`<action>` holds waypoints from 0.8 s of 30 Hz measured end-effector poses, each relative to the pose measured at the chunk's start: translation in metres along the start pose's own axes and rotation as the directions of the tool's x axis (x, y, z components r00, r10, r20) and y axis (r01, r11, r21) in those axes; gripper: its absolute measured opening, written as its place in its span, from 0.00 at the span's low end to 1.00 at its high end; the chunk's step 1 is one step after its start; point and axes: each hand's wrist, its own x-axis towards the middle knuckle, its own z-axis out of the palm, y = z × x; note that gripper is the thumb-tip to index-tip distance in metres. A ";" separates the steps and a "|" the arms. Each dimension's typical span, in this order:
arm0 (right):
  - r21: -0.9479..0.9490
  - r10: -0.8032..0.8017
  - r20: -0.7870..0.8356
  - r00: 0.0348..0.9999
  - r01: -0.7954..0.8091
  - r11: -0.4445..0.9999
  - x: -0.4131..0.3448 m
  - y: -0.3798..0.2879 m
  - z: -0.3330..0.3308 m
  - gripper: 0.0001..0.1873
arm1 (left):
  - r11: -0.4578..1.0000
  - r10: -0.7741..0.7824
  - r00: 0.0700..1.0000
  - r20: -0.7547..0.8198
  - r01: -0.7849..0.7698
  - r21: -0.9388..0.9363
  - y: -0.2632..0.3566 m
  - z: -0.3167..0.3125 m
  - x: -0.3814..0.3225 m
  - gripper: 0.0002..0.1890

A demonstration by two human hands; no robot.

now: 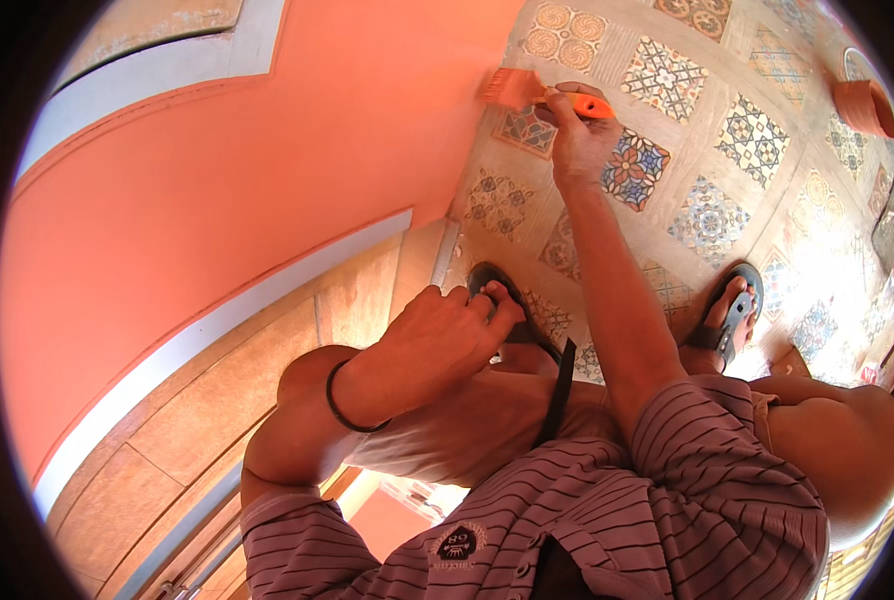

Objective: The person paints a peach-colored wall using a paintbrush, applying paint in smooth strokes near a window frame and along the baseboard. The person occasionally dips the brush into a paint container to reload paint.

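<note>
My right hand is closed around the orange handle of a paintbrush. The brush's wide bristles, coated in coral paint, touch the foot of a coral-painted wall where it meets the patterned tile floor. Nearer to me, my left hand hangs by my knee with its fingers curled. Nothing shows in it, but the palm side is hidden. A dark band circles that wrist.
At the far right lies or stands a small coral-coloured bucket with a hoop handle. White trim and tan wall tiles run beneath the painted area. My sandalled feet are on the floor, and a black strap hangs from my front.
</note>
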 end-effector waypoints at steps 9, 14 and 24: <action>-0.081 -0.073 0.119 0.990 0.083 0.993 0.006 -0.006 0.040 0.07 | 0.998 0.004 0.997 -0.081 0.001 0.057 0.002 -0.005 -0.002 0.27; 0.027 -0.195 0.173 0.965 0.194 0.981 0.017 -0.048 0.036 0.08 | 0.995 0.019 0.993 -0.120 -0.006 0.103 0.003 -0.007 -0.006 0.26; -0.218 -0.115 0.068 0.991 0.128 0.968 0.041 0.005 -0.003 0.07 | 0.998 0.004 0.996 -0.085 0.002 0.065 0.005 -0.014 -0.003 0.32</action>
